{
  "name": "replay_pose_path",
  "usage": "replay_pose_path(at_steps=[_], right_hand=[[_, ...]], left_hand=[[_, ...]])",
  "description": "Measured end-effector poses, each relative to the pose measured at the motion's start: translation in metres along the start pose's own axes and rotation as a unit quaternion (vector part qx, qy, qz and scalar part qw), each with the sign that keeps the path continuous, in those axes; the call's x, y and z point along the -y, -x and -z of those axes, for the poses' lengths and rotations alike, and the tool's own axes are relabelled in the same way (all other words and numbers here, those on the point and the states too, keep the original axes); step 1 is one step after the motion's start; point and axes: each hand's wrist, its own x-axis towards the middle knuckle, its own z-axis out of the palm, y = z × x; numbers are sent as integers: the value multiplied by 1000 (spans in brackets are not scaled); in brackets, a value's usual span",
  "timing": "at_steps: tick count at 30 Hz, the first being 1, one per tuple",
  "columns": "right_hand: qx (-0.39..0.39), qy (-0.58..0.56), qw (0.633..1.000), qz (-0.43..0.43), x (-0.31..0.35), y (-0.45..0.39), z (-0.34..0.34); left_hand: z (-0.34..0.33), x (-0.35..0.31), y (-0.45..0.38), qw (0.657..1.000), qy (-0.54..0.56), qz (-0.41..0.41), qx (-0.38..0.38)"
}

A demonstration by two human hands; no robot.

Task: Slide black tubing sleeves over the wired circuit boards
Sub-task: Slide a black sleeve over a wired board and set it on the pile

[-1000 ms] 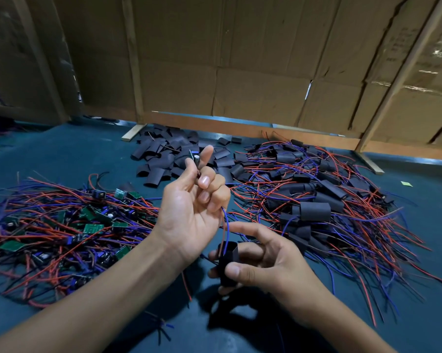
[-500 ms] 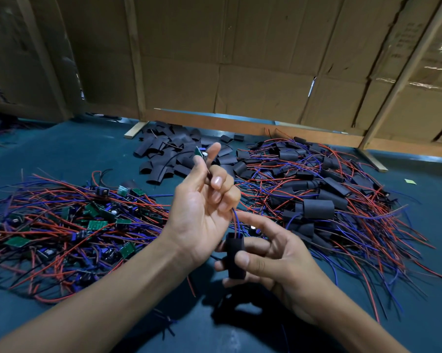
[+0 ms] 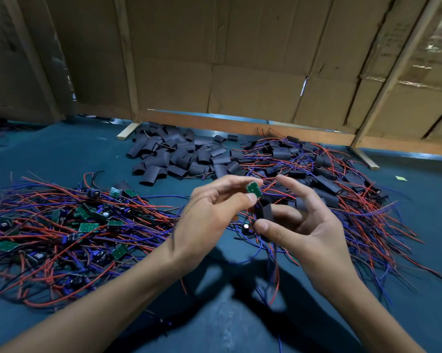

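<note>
Green board [image 3: 254, 190] tilts upright above black sleeve [image 3: 263, 211].

A dark teal cloth [image 3: 49, 154] covers the work surface, dimly lit and crossed by hard shadows near the front. Behind it stands a wall of flattened brown cardboard sheets [image 3: 253, 59] — creased, split at one seam where a sliver of light shows — braced by pale wooden battens [image 3: 124, 59] running from the top of view down to the cloth. Brighter light falls at the far right.
</note>
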Motion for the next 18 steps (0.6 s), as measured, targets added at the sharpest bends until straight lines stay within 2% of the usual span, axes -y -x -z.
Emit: replay_pose_path(at_steps=[2, 5, 10, 18], right_hand=[[-35, 112, 992, 50, -3, 2, 4], [-64, 296, 944, 131, -11, 3, 10], [-50, 342, 923, 172, -17, 2, 19], [-44, 355, 913, 196, -17, 3, 16]], left_hand=[[0, 1, 2, 999, -31, -10, -13], [0, 2, 4, 999, -46, 10, -12], [-4, 3, 3, 996, -65, 53, -12], [-8, 10, 7, 997, -12, 47, -58]])
